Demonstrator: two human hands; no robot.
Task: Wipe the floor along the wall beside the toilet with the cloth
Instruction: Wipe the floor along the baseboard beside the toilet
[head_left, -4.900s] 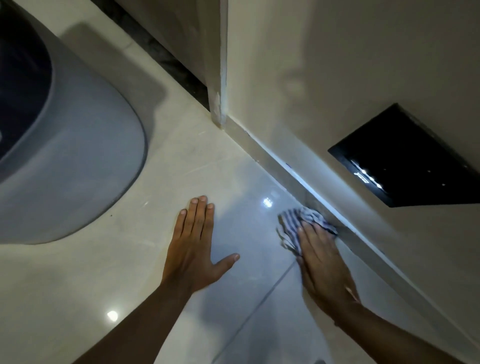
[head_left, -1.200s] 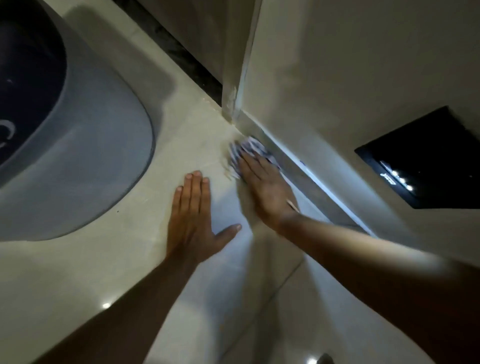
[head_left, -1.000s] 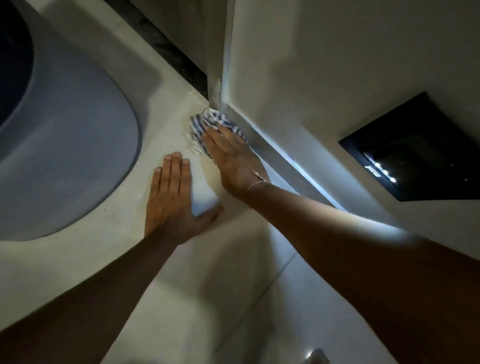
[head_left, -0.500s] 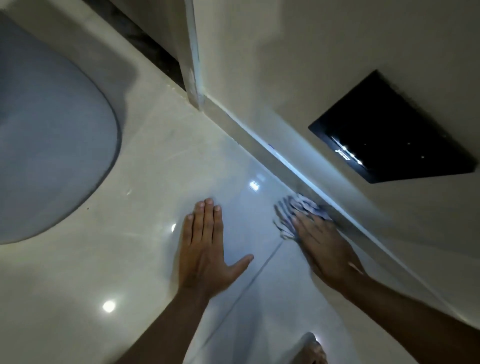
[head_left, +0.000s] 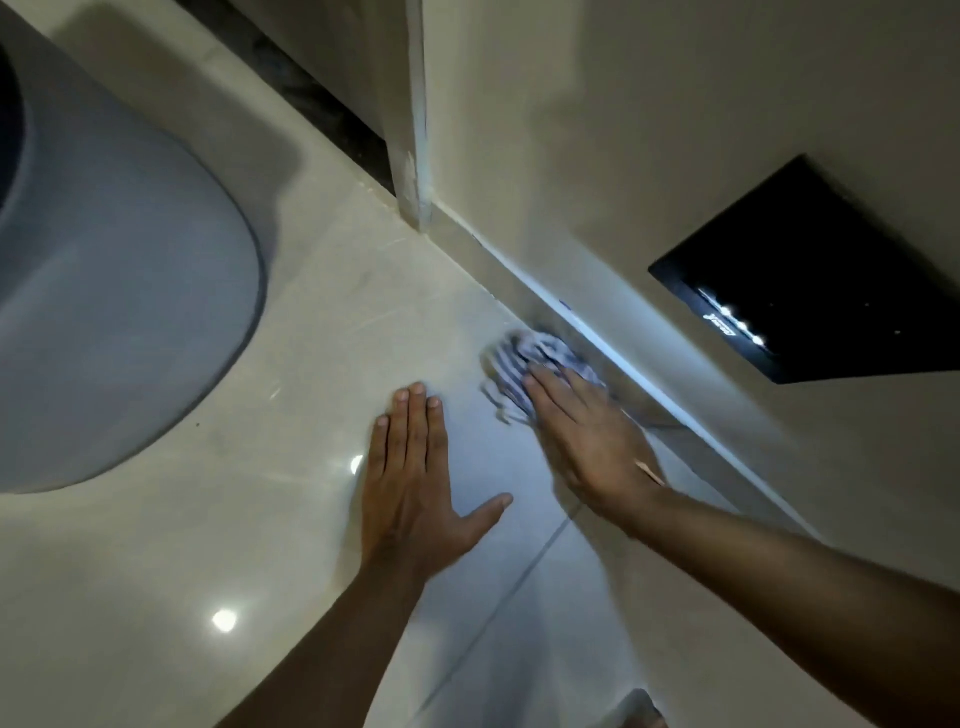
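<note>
Left hand planted flat, fingers together, thumb splayed, arm straight. Right hand reaches further forward, palm down, fingers extended and pressing, slightly blurred.

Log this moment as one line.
right hand: presses cloth on floor by skirting | left hand: flat on floor | toilet: left

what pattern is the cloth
The cloth is white with dark blue-grey stripes, bunched under the right hand; head view, slightly blurred.

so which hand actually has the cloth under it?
The right hand, by the wall's skirting: its fingers press the striped cloth to the floor. The left hand lies flat on bare tile, nearer the toilet.
</note>
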